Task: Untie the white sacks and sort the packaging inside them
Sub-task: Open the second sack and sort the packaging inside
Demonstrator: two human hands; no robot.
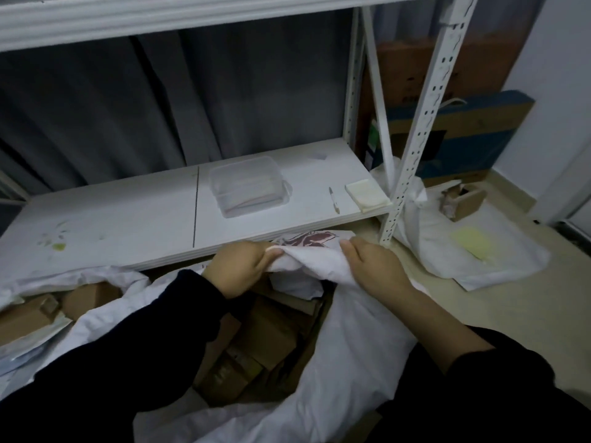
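A large white sack [348, 353] lies open on the floor in front of me, with several brown cardboard boxes [268, 337] showing through its mouth. My left hand [240, 270] grips the far edge of the sack's cloth, fingers curled into a fold. My right hand [374, 266] pinches the same edge a little to the right. Red print on the sack [307, 239] shows just beyond my hands. Another open white sack [96, 276] with brown boxes [28, 314] lies at the left. A third white sack [454, 247], tied, rests on the floor at the right.
A low white shelf board [128, 225] carries a clear plastic lidded box [249, 187], a pen [334, 199] and a pale pad [367, 195]. A perforated white rack post [415, 139] stands at the right. Flat cartons [454, 135] lean on the wall; a small brown box [467, 199] sits nearby.
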